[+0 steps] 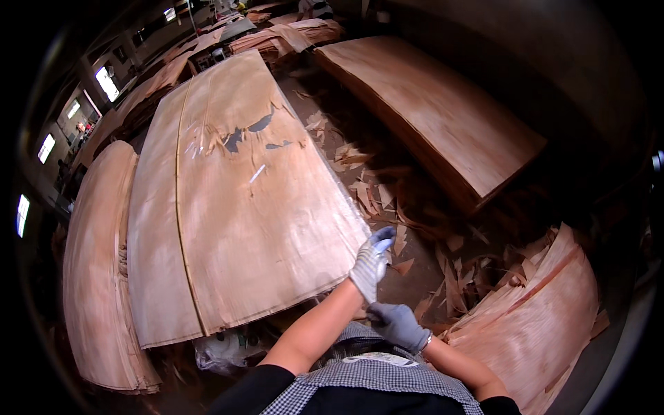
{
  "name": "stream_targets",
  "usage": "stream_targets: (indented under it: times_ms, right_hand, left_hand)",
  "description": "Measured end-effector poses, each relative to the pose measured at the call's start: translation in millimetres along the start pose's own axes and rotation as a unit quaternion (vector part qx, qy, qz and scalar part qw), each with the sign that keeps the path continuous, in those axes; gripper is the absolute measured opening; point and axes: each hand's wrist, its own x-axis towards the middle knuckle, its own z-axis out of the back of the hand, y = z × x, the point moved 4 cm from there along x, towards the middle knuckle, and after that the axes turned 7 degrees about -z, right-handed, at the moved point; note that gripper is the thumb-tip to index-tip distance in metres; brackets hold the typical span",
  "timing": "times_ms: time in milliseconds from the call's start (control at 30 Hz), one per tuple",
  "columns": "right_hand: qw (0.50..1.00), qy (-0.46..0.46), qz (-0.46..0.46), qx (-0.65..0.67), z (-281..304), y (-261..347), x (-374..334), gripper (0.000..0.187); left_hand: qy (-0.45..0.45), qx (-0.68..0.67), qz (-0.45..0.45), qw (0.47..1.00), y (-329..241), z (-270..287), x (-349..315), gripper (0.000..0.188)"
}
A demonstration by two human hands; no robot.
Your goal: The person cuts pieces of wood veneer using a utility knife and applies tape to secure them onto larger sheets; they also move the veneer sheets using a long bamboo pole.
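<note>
My left hand [374, 261], in a striped white-and-grey glove with blue-grey fingers, is over the near right corner of a large wood veneer sheet [277, 235]. Its fingers stretch away from me and look empty. My right hand [402, 326], in a grey glove, is closed by my left wrist, its fingertips at the loose cuff of the left glove [368, 288], which they seem to pinch. Beyond my hands the sheet has ragged torn holes [261, 124] showing grey beneath. A small white strip [258, 173] lies near them, and a long thin yellowish strip [180, 228] runs lengthwise.
A curved veneer stack [97, 270] stands at the left, and a long tall stack [429, 104] at the far right. Bent veneer sheets [532, 325] lean at the near right. Veneer scraps [363, 194] litter the floor between stacks. Clear plastic [220, 353] sits below the sheet's near edge.
</note>
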Motion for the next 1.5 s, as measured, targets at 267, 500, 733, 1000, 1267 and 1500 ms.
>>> stream_targets:
  times_ms: [267, 500, 733, 1000, 1267, 1500]
  right_hand:
    - [0.893, -0.106, -0.129, 0.417, 105.3, -67.0, -56.0, 0.032]
    - [0.845, -0.419, -0.185, 0.276, 147.8, -157.0, -136.2, 0.018]
    - [0.398, -0.646, -0.402, 0.512, 90.5, -243.2, -259.9, 0.016]
    - [0.061, -0.748, -0.426, 0.506, 43.4, -228.5, -251.5, 0.014]
    - [-0.049, -0.806, -0.36, 0.468, 22.4, -210.7, -177.2, 0.015]
    - [0.052, -0.877, -0.142, 0.456, 71.3, -213.4, -166.1, 0.019]
  left_hand:
    - [0.239, 0.351, -0.137, 0.895, 112.3, -154.4, 52.9, 0.026]
    - [0.562, 0.671, -0.16, 0.456, 268.3, -253.7, 8.8, 0.074]
    - [0.736, 0.519, 0.1, 0.423, 387.6, -252.5, 17.1, 0.041]
    - [0.576, 0.47, 0.472, 0.474, 552.4, -267.0, -10.3, 0.08]
    - [0.489, 0.355, 0.66, 0.445, 562.8, -345.8, -69.9, 0.022]
    - [0.526, 0.323, 0.685, 0.387, 485.7, -385.1, -89.7, 0.027]
